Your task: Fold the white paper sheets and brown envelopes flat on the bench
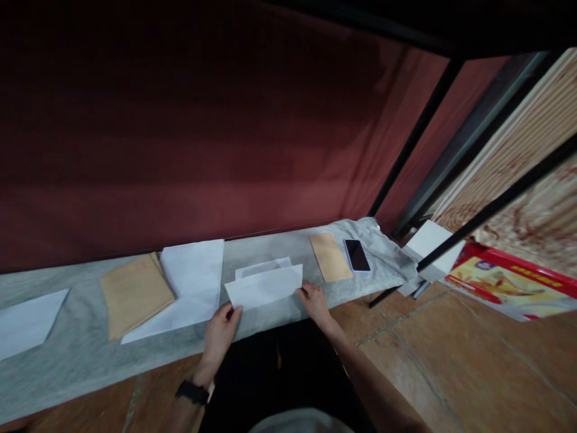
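A folded white sheet of paper lies in front of me on the grey cloth, its back part showing behind the front fold. My left hand pinches its lower left corner between thumb and fingers. At the paper's right end, my right hand has its fingers closed on the lower corner. Left of the folded sheet lie larger white sheets, partly covered by brown envelopes. To the right are a single brown envelope and a phone with a dark screen.
The grey cloth covers a long narrow bench against a dark red wall. Another white sheet lies at far left. Black metal bars, a white box and a red-yellow carton stand at right.
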The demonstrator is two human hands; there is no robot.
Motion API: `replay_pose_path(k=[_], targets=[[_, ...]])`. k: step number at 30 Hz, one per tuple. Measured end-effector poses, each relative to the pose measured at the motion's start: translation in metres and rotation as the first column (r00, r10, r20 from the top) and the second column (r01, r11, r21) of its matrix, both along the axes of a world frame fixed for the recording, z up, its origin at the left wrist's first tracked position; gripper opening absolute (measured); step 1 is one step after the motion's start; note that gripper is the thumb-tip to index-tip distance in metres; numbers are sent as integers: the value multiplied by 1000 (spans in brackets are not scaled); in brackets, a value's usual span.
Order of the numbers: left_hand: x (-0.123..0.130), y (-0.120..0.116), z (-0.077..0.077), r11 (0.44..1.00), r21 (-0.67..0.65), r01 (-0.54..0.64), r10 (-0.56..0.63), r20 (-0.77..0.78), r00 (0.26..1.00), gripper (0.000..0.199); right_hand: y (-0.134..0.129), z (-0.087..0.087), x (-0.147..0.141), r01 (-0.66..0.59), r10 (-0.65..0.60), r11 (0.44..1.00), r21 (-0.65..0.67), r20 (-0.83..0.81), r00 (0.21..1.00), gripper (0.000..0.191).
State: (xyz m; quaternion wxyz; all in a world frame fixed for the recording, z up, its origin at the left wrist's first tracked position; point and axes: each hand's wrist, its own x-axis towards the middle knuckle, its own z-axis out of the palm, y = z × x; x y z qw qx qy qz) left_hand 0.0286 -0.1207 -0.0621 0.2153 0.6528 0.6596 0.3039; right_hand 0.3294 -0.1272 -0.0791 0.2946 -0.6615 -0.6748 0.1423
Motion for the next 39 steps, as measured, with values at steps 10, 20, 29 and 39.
replay_pose_path(k=[10, 20, 29, 39], targets=[[3, 9, -4, 995, -73, -71, 72, 14, 997, 24, 8, -1, -8, 61, -61, 998, 7, 57, 996, 19], [10, 10, -1, 985, -134, -110, 100, -74, 992, 43, 8, -7, -17, 121, -118, 993, -15, 125, 985, 43], [16, 10, 8, 973, -193, -127, 82, -225, 971, 48, 3, -2, -24, 169, -169, 985, 19, 243, 955, 40], [62, 18, 6, 976, 142, 163, -84, -447, 891, 49, 30, 8, -86, -139, 123, 986, 94, 159, 980, 44]])
